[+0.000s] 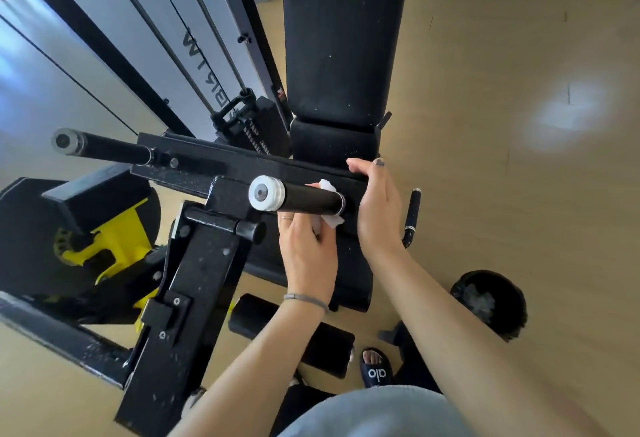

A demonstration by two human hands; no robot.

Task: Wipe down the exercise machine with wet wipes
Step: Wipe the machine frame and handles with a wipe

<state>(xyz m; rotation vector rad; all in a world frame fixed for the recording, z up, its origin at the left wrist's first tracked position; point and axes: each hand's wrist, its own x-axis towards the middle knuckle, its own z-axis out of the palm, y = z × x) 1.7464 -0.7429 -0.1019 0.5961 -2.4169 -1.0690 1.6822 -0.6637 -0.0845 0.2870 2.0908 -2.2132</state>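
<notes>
Head view:
Machine (194, 284): It was big and black, with some yellow parts low on the left. It stood on a tan floor (502, 125).
Seat (343, 38): A long black back pad ran up the middle of the picture.
Handle (304, 198): A short black bar with a white end cap stuck out toward the camera from the black frame, just below the seat.
Wipe (329, 220): It was white and bunched up. It sat at the far end of the handle, touching it, partly under and partly behind the bar.
Left hand (306, 253): It was just under the handle. Its grip was curled round the wipe and held it against the bar. A thin band was on the wrist.
Right hand (375, 208): It lay on the black frame beside the handle. The fingers were curled over the frame's top edge, so the grip held the frame.
Bin (491, 305): It was round and black, on the floor to the right, with crumpled stuff inside.
Foot (375, 365): It wore a dark slide near the bottom.
</notes>
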